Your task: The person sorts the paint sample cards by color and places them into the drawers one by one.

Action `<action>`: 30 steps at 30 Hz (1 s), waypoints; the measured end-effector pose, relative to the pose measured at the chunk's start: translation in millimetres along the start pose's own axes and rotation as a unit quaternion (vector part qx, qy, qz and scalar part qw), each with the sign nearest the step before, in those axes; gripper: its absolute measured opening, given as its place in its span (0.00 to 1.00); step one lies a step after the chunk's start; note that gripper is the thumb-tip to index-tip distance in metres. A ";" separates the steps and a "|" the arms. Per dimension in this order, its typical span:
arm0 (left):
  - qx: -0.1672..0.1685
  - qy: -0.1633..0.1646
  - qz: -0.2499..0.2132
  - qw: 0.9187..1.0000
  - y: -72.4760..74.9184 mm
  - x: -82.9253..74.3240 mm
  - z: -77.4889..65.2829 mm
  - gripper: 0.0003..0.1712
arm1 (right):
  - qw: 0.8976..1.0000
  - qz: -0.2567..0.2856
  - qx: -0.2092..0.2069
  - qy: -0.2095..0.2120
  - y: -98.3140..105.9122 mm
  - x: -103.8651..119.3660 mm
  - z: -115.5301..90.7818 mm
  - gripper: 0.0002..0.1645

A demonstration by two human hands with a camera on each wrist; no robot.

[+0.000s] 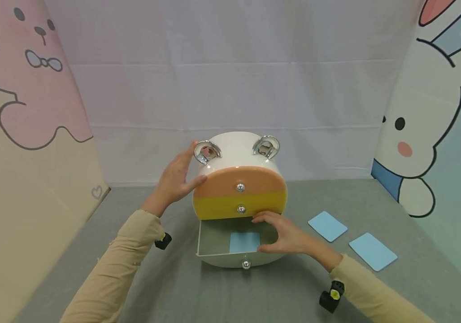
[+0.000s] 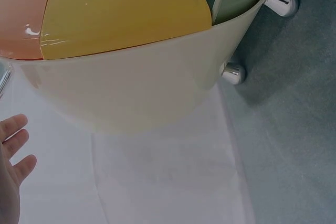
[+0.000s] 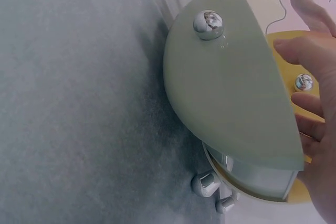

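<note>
A small rounded chest of drawers, white with silver ear-like rings on top, stands mid-table in the head view. Its orange drawer and yellow drawer are closed. The grey-green bottom drawer is pulled out, and a light blue card lies inside it. My left hand is at the chest's left side, fingers extended and thumb near the orange front. My right hand hovers over the right part of the pulled-out drawer, thumb and fingers apart with nothing between them.
Two more light blue cards, a farther card and a nearer card, lie on the grey table right of the chest. A white cloth hangs behind, with cartoon-printed panels on both sides. Silver feet support the chest.
</note>
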State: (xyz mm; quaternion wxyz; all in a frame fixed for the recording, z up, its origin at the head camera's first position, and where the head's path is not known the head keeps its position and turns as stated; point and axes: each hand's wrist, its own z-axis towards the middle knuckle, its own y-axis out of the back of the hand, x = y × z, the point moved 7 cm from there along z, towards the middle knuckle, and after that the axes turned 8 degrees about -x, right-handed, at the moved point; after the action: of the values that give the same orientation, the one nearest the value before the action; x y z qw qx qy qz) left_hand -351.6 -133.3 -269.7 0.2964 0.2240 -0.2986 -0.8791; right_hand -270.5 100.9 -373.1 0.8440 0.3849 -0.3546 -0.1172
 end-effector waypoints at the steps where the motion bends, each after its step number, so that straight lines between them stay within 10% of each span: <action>1: -0.001 -0.001 -0.001 1.000 0.1 -0.2 -0.1 0.51 | 1.000 0.002 -0.003 0.002 1.5 0.5 -0.4 0.36; 18: -0.014 -0.013 0.000 1.000 1.3 -0.9 -0.4 0.52 | 0.997 -0.029 -0.052 -0.056 69.9 -19.4 -30.2 0.35; 30: -0.012 -0.011 -0.005 1.000 -0.4 -0.2 0.6 0.52 | 0.974 -0.088 -0.090 -0.187 101.1 -87.0 -94.2 0.39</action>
State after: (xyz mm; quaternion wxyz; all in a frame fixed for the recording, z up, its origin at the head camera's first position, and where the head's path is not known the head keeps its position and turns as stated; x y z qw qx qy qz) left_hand -352.0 -132.6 -269.5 0.2915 0.2118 -0.2903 -0.8865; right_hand -275.9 263.5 -385.8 0.7800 0.3084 -0.4590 -0.2929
